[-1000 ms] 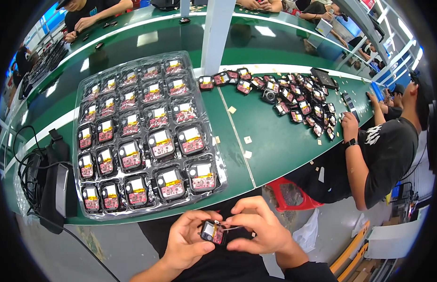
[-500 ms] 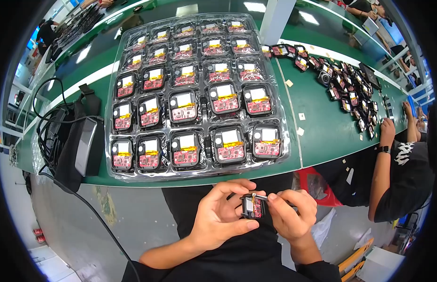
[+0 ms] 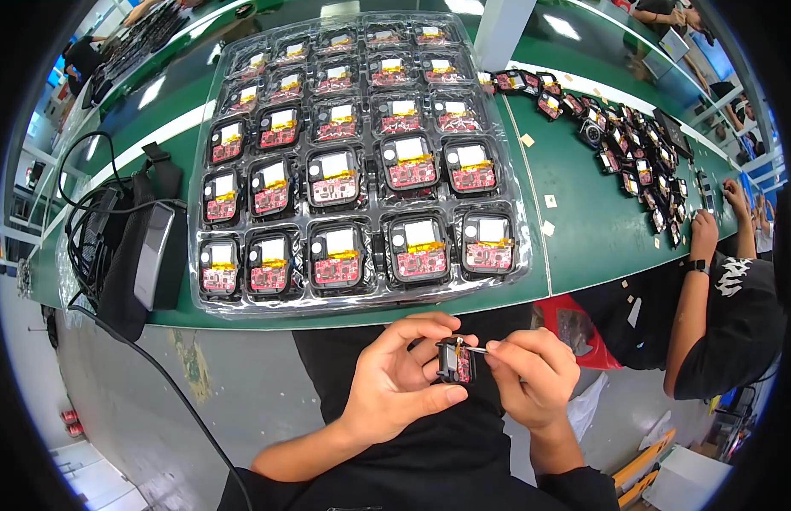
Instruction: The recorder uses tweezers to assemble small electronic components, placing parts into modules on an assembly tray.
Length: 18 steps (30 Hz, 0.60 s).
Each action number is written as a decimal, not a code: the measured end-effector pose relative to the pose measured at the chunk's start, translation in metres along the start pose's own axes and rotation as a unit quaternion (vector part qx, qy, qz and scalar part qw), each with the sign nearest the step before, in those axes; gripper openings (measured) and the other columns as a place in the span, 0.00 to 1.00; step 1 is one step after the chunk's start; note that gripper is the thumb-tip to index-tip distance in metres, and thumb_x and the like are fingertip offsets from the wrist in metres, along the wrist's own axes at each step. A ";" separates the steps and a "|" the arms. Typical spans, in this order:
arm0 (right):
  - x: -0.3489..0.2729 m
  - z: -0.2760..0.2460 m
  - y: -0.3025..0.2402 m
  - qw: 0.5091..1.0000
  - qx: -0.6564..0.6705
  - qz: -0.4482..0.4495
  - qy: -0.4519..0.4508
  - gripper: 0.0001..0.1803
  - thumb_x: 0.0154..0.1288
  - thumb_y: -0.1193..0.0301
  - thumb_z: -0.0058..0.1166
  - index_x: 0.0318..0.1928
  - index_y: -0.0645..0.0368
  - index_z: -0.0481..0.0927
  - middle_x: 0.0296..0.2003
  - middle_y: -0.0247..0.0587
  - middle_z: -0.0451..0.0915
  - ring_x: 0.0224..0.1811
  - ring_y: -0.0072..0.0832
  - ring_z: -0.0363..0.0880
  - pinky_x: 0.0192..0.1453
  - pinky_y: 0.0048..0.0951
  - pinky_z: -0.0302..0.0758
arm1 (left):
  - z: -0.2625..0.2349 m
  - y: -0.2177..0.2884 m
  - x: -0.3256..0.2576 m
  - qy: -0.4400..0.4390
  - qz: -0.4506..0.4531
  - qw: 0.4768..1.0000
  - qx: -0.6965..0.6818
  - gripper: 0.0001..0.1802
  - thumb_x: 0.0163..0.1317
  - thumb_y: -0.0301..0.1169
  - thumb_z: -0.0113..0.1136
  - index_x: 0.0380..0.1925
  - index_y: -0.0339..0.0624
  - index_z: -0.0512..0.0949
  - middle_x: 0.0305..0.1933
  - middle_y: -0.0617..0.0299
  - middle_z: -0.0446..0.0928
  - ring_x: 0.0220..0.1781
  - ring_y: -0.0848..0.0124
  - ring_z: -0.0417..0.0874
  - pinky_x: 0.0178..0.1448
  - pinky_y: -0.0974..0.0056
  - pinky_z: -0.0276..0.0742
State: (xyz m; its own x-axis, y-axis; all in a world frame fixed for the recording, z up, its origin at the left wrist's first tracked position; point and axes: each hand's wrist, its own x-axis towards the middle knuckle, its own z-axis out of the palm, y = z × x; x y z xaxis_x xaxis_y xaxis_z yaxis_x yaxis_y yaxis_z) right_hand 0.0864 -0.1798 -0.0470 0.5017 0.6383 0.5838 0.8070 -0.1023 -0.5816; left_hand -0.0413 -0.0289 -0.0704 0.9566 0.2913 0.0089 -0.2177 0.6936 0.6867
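Observation:
In front of my lap, my left hand (image 3: 389, 375) holds a small black watch case (image 3: 443, 361) by its edges, between thumb and fingers. The case is tilted, its open side turned to the right, showing a red circuit board (image 3: 464, 366) and a bit of yellow flex. My right hand (image 3: 538, 379) pinches a thin metal tool (image 3: 476, 349), whose tip reaches the upper part of the board. Whether the tip touches the flex is too small to tell. Beyond my hands, a clear plastic tray (image 3: 344, 308) holds rows of similar open watch cases (image 3: 333, 177).
The tray lies on a green table (image 3: 574, 247). At left are a black bag (image 3: 114, 281) with cables and a silver-black box (image 3: 154, 255). A heap of watch cases (image 3: 638, 162) lies at right, near a co-worker's arm (image 3: 689, 298). A pillar (image 3: 502, 38) stands behind.
Both hands have risen slightly with the watch case, which has turned a little more edge-on. The tool's shaft now shows more clearly between my right fingers and the board.

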 end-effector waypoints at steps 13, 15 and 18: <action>-0.005 0.008 0.000 0.999 0.021 0.027 0.018 0.14 0.46 0.82 0.73 0.37 0.60 0.88 0.29 0.37 0.81 0.21 0.27 0.75 0.23 0.26 0.70 | 0.010 0.002 0.000 0.070 -0.031 0.997 -0.007 0.32 0.52 0.19 0.76 0.56 0.41 0.73 0.64 0.51 0.69 0.66 0.55 0.77 0.72 0.50 0.73; -0.003 0.006 -0.002 0.998 0.037 0.045 0.010 0.13 0.47 0.82 0.73 0.36 0.60 0.87 0.29 0.37 0.81 0.21 0.28 0.76 0.23 0.26 0.71 | 0.009 0.002 0.000 0.066 -0.027 0.997 -0.002 0.32 0.52 0.19 0.76 0.57 0.41 0.73 0.64 0.51 0.68 0.66 0.55 0.77 0.72 0.50 0.73; -0.002 0.005 -0.004 0.996 0.060 0.071 -0.004 0.12 0.49 0.81 0.73 0.36 0.60 0.87 0.29 0.38 0.81 0.22 0.28 0.77 0.23 0.26 0.72 | 0.008 0.003 0.000 0.059 -0.025 0.998 0.005 0.32 0.52 0.18 0.76 0.57 0.41 0.73 0.64 0.51 0.68 0.66 0.55 0.77 0.72 0.50 0.73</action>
State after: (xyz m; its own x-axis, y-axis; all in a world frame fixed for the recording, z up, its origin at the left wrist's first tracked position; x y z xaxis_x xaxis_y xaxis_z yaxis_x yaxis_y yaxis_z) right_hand 0.0809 -0.1772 -0.0492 0.6053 0.6296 0.4871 0.6851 -0.1003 -0.7216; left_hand -0.0405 -0.0324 -0.0628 0.9368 0.3323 -0.1097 -0.1686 0.7031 0.6908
